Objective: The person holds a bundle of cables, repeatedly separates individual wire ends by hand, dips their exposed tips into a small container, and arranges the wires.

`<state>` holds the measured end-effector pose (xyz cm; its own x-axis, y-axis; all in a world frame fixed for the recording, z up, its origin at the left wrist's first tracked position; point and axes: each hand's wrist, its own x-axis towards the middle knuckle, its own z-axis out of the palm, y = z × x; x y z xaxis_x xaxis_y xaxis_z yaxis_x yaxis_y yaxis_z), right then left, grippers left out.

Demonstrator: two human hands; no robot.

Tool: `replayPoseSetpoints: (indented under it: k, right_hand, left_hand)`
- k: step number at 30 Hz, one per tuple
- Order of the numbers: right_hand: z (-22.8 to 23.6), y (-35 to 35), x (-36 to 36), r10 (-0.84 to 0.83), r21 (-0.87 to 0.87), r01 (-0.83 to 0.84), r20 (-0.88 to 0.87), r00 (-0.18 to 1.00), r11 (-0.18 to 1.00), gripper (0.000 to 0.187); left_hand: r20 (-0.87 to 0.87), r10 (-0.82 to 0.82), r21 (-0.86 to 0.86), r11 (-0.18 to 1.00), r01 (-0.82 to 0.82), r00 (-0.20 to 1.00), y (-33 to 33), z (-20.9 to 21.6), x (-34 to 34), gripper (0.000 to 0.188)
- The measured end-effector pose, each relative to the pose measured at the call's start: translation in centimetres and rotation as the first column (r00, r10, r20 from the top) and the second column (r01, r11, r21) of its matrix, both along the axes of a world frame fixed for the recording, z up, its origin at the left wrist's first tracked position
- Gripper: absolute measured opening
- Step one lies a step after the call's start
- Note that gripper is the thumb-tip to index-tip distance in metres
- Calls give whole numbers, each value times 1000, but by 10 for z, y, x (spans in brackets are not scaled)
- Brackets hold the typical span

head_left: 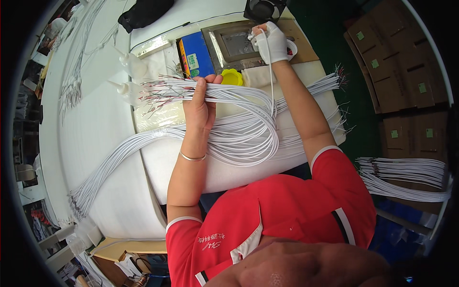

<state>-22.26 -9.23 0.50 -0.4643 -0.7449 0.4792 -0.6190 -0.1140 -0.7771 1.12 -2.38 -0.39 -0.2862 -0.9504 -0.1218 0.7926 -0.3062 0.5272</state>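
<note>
Cables (234,93), white and bent into a loop, lie across the foam-covered table (162,167), their wire ends (155,93) toward the left. The left hand (200,107) is wrapped around the bundle near those ends, fingers closed on it and thumb on top. The white-gloved right hand (271,43) is raised beyond the bundle, bare fingers curled in on 1 cable (272,81) that runs down to the loop; how tightly they close I cannot tell. Near the left hand are a yellow dish (232,77), a blue box (196,45) and 2 squeeze bottles (128,93).
</note>
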Motion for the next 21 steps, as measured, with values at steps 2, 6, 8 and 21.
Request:
replayPoseSetpoints:
  k: [2, 6, 8, 21]
  right_hand:
    - [11, 5, -1, 189, -119, -152, 438, 879, 981, 15]
    - [42, 36, 9, 281, -156, -236, 613, 738, 959, 14]
    - [45, 47, 9, 282, -135, -256, 626, 727, 957, 15]
    - [49, 233, -123, -62, 444, 261, -415, 908, 857, 18]
  left_hand:
    - [-10, 3, 31, 1000, -2, 1000, 1, 2, -1, 14]
    - [-114, -45, 4, 999, 46, 993, 0, -4, 3, 10]
    - [-104, -51, -3, 999, 51, 993, 1, -3, 1, 10]
    - [-72, -24, 67, 997, 29, 997, 0, 0, -5, 13]
